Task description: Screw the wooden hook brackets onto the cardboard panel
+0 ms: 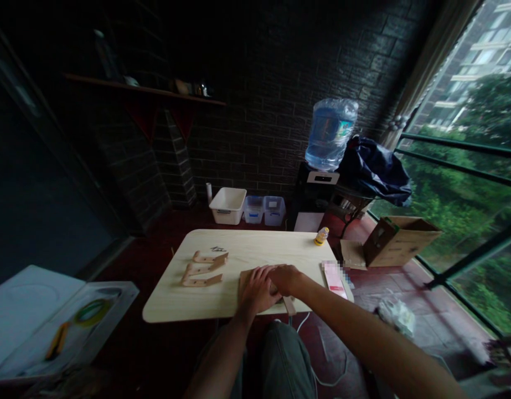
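My left hand [259, 289] lies over a brown board [243, 281] near the table's front edge, fingers bent over it. Right beside it, my right hand [285, 279] is curled, its fingers hidden behind the back of the hand, so what it holds cannot be made out. A light wooden strip [289, 306] sticks out below my right hand at the table edge. To the left, several bent wooden pieces [203, 281] lie in a group, with small dark bits [217, 249] behind them.
The pale table [176, 305] also bears a yellow-capped bottle [321, 236] and a pink packet [334, 279]. Beyond it stand a white bin [228, 205], clear boxes [274, 211] and a water dispenser [315, 194]. An open case [114, 318] is at left, a cardboard box [398, 244] at right.
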Demonstrator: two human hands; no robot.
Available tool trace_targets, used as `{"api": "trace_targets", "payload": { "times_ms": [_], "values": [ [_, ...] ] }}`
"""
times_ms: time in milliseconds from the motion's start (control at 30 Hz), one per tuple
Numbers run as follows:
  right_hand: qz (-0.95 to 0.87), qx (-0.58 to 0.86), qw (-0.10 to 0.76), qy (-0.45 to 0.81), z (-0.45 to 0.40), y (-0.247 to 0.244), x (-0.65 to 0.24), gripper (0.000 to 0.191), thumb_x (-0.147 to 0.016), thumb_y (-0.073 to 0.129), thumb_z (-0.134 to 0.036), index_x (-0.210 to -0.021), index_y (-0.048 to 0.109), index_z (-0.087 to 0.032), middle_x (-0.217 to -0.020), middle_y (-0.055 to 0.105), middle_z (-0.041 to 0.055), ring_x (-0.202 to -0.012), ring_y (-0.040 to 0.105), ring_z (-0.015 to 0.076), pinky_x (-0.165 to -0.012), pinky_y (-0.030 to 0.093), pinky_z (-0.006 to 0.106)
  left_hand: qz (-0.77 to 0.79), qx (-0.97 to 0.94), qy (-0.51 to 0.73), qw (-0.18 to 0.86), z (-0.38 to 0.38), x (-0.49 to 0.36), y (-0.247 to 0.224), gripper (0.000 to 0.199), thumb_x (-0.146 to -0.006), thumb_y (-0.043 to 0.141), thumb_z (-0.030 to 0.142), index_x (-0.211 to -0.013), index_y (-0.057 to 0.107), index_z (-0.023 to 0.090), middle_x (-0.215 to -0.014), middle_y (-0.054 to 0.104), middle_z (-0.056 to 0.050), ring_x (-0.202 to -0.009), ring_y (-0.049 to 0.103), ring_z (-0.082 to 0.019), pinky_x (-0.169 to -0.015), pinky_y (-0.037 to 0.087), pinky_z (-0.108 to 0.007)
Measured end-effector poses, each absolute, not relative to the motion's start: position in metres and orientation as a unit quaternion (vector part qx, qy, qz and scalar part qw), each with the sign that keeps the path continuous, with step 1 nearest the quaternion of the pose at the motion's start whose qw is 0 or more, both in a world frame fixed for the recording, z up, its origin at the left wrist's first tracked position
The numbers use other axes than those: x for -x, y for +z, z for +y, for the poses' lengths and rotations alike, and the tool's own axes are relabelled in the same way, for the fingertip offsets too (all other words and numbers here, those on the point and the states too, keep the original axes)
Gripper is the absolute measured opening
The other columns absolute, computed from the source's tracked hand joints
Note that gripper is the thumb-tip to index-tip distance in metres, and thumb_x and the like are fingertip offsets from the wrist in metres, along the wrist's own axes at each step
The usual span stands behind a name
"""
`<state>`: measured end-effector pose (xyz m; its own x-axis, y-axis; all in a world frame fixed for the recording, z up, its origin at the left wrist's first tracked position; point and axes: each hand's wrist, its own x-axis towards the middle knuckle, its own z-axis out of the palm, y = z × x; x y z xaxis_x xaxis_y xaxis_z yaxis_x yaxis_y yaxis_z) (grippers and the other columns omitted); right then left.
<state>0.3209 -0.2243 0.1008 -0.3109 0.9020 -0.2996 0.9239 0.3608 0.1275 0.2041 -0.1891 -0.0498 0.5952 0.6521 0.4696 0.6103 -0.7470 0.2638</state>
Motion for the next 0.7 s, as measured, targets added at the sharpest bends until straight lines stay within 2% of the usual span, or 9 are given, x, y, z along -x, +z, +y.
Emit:
{"api": "trace_targets", "payload": {
  "times_ms": [133,267,367,533,700],
  "values": [
    [0.808,-0.564,0.165,-0.038,-0.219,0.103,-0.327,0.04,-0.081,0.065,-0.01,-0.121,0.066,-0.007,-0.119,0.071,0.0228,-0.105,0.072,0.0301,-0.082,0.059,0.038,0.353,-0.89,0.286,0.035,-0.191,-0.203,-0.045,0.07,-0.079,0.068,0.052,-0.139,0.052,0.019,-0.142,0.056,-0.011,-0.135,0.045,-0.03,-0.119,0.028,-0.048],
    [0.794,-0.582,0.171,-0.046,-0.218,0.104,-0.336,0.028,-0.086,0.064,-0.02,-0.109,0.072,-0.008,-0.107,0.075,0.0241,-0.098,0.074,0.033,-0.075,0.059,0.04,0.35,-0.889,0.292,0.045,-0.193,-0.202,-0.04,0.063,-0.082,0.067,0.047,-0.138,0.052,0.021,-0.141,0.057,-0.01,-0.133,0.047,-0.029,-0.119,0.028,-0.048],
    [0.795,-0.581,0.166,-0.049,-0.222,0.104,-0.338,0.034,-0.085,0.063,-0.023,-0.116,0.069,-0.01,-0.11,0.074,0.0223,-0.098,0.074,0.0324,-0.076,0.059,0.04,0.351,-0.889,0.289,0.055,-0.193,-0.201,-0.04,0.064,-0.081,0.068,0.048,-0.137,0.052,0.021,-0.142,0.056,-0.01,-0.134,0.047,-0.029,-0.119,0.028,-0.049],
    [0.815,-0.557,0.154,-0.048,-0.227,0.105,-0.334,0.053,-0.08,0.065,-0.017,-0.133,0.058,-0.013,-0.121,0.071,0.0183,-0.102,0.072,0.0291,-0.079,0.058,0.036,0.36,-0.889,0.28,0.05,-0.193,-0.2,-0.043,0.062,-0.08,0.069,0.049,-0.133,0.056,0.02,-0.141,0.057,-0.012,-0.136,0.046,-0.031,-0.12,0.027,-0.05],
    [0.82,-0.549,0.155,-0.042,-0.222,0.098,-0.337,0.046,-0.08,0.067,-0.012,-0.125,0.063,-0.008,-0.116,0.072,0.0211,-0.103,0.071,0.0312,-0.082,0.056,0.037,0.353,-0.891,0.282,0.044,-0.194,-0.201,-0.043,0.062,-0.084,0.064,0.048,-0.138,0.052,0.019,-0.144,0.055,-0.01,-0.137,0.044,-0.029,-0.121,0.026,-0.048]
  ]
}}
